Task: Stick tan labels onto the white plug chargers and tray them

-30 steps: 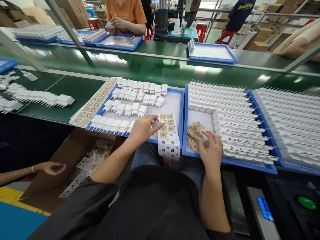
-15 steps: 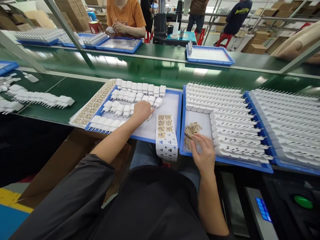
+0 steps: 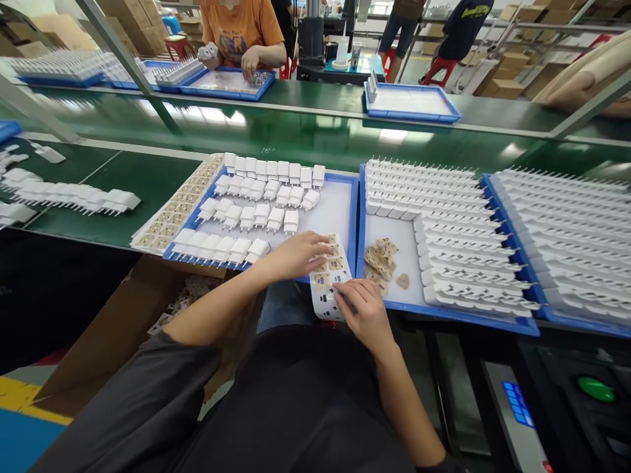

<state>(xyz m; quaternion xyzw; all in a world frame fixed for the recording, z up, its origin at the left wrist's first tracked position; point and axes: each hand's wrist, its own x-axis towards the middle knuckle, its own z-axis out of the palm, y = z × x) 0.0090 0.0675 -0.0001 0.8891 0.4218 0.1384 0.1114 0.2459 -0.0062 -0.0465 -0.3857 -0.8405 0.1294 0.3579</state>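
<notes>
A sheet of small tan stickers [image 3: 325, 303] hangs over the front edge of the left blue tray [image 3: 353, 217]. My left hand [image 3: 302, 255] lies across the sheet's upper part, its fingers stretched out flat. At the sheet's right edge, my right hand [image 3: 365, 310] has thumb and forefinger pinched on a sticker, mostly hidden by the fingers. White plug adapters [image 3: 261, 213] lie in rows in the left tray. Crumpled tan film [image 3: 380, 256] and a loose tan piece [image 3: 403, 281] rest in the tray to the right.
More adapters stand in tight rows [image 3: 473, 263] in the right trays. A stack of sticker sheets [image 3: 172, 209] lies left of my tray, with loose adapters [image 3: 79, 194] beyond. Across the green belt [image 3: 296, 131], a person in orange [image 3: 241, 33] works at another tray.
My left hand has left the adapters and come down onto the sticker sheet. My right hand has moved left from the crumpled film to the sheet. A loose tan piece now lies beside the film.
</notes>
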